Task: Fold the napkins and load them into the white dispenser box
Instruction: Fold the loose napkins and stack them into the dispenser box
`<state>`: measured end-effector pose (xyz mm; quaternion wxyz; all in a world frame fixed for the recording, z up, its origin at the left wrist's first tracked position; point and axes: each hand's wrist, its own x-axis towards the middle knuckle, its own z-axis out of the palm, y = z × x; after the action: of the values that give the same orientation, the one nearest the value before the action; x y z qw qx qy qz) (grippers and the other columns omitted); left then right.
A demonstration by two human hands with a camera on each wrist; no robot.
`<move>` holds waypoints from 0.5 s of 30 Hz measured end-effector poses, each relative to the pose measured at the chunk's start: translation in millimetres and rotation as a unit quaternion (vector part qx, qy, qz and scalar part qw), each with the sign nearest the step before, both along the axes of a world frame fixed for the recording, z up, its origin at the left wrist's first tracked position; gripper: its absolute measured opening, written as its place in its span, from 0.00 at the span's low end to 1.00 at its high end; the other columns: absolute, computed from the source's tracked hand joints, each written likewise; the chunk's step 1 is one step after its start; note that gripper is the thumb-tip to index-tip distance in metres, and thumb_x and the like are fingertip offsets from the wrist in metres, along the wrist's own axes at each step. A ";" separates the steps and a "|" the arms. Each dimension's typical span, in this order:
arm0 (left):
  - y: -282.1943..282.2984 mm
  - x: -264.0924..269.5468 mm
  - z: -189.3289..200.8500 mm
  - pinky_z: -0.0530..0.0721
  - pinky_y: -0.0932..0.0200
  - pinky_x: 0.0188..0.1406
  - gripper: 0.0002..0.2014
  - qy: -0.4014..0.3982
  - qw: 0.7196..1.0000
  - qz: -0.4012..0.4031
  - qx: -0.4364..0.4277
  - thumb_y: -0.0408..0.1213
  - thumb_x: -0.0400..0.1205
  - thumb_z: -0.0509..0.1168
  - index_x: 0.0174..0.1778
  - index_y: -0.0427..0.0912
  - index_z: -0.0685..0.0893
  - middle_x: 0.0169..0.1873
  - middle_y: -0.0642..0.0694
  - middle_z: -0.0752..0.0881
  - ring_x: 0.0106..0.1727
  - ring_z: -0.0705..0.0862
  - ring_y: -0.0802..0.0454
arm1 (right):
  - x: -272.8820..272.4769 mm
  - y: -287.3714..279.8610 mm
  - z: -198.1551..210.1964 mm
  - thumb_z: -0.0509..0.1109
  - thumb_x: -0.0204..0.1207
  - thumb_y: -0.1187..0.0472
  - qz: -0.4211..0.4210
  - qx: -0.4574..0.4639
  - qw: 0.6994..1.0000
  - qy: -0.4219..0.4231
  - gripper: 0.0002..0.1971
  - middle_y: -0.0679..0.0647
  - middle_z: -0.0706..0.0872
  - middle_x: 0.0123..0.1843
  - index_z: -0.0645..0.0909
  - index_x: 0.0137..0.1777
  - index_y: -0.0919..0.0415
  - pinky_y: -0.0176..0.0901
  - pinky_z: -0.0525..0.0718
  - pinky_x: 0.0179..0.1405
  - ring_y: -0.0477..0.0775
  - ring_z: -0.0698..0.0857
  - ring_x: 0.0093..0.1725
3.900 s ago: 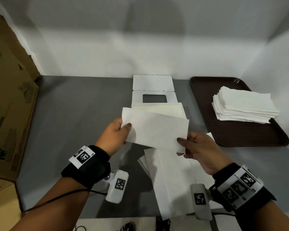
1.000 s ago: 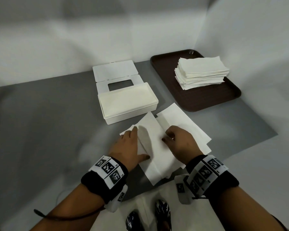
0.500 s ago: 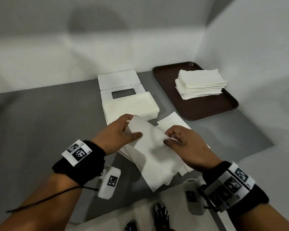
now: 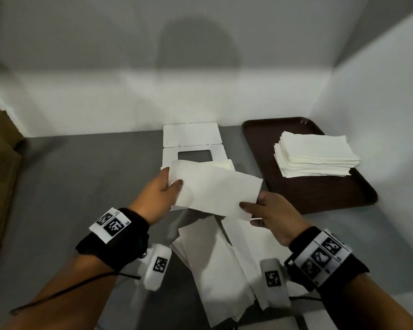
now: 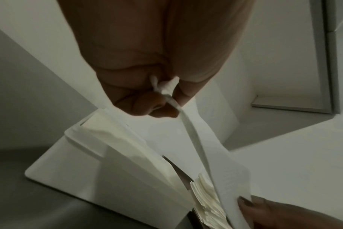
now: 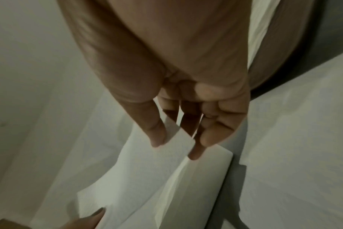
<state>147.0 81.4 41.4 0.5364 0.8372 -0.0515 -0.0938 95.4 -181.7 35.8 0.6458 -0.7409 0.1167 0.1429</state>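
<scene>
above white box (image 4: 169, 153), thin rectangular napkin (image 4: 215, 189), pinched by both hands

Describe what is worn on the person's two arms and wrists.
Bare forearms. Each wrist carries a black fabric band with a white strip of black square markers: left band, right band. A white marked camera pod hangs beneath each wrist; a thin black cable trails along the left forearm.
</scene>
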 end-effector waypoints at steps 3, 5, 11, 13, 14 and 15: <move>-6.4 12.6 -1.8 0.82 0.56 0.31 0.11 -0.001 0.997 0.076 0.013 0.36 0.81 0.62 0.58 0.44 0.71 0.41 0.43 0.84 0.35 0.82 0.48 | 34.8 -1.0 2.8 0.72 0.78 0.63 -0.020 -0.048 0.998 -0.046 0.01 0.54 0.90 0.46 0.85 0.47 0.58 0.41 0.78 0.36 0.48 0.84 0.40; -9.2 21.5 -4.0 0.84 0.55 0.33 0.17 -0.028 0.992 0.124 0.024 0.29 0.80 0.64 0.62 0.43 0.69 0.42 0.46 0.83 0.34 0.82 0.49 | 61.2 -2.7 -2.5 0.75 0.75 0.62 -0.017 -0.146 0.984 -0.100 0.07 0.55 0.86 0.37 0.81 0.38 0.62 0.45 0.79 0.35 0.50 0.83 0.35; -11.7 39.9 -19.8 0.70 0.59 0.35 0.17 -0.074 0.968 0.162 0.178 0.27 0.74 0.69 0.49 0.45 0.69 0.40 0.47 0.79 0.35 0.77 0.47 | 101.7 6.3 -22.2 0.77 0.71 0.57 0.016 -0.297 0.943 -0.151 0.11 0.47 0.81 0.35 0.79 0.48 0.58 0.44 0.80 0.46 0.50 0.81 0.39; -12.0 40.5 -25.7 0.72 0.57 0.38 0.12 -0.073 0.958 0.144 0.235 0.28 0.74 0.70 0.45 0.44 0.74 0.41 0.44 0.81 0.40 0.79 0.42 | 105.1 8.9 -29.1 0.77 0.72 0.56 0.037 -0.330 0.930 -0.157 0.12 0.44 0.78 0.34 0.77 0.51 0.53 0.45 0.82 0.49 0.51 0.81 0.41; -11.1 40.5 -28.2 0.75 0.55 0.41 0.09 -0.063 0.954 0.138 0.258 0.30 0.74 0.70 0.45 0.43 0.78 0.43 0.42 0.83 0.43 0.81 0.40 | 105.7 9.6 -32.9 0.76 0.72 0.55 0.048 -0.352 0.921 -0.160 0.13 0.43 0.77 0.34 0.76 0.52 0.52 0.46 0.83 0.49 0.51 0.82 0.42; -10.4 40.6 -30.3 0.79 0.54 0.46 0.08 -0.053 0.951 0.134 0.275 0.31 0.74 0.71 0.47 0.41 0.81 0.47 0.41 0.84 0.47 0.82 0.40 | 106.0 10.7 -34.8 0.76 0.72 0.54 0.055 -0.372 0.912 -0.164 0.14 0.42 0.78 0.35 0.76 0.53 0.51 0.46 0.83 0.48 0.50 0.82 0.42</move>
<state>187.6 71.0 11.1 0.2899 0.9551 0.0605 0.0129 201.3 -171.0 0.9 0.3242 -0.9459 0.0128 0.0014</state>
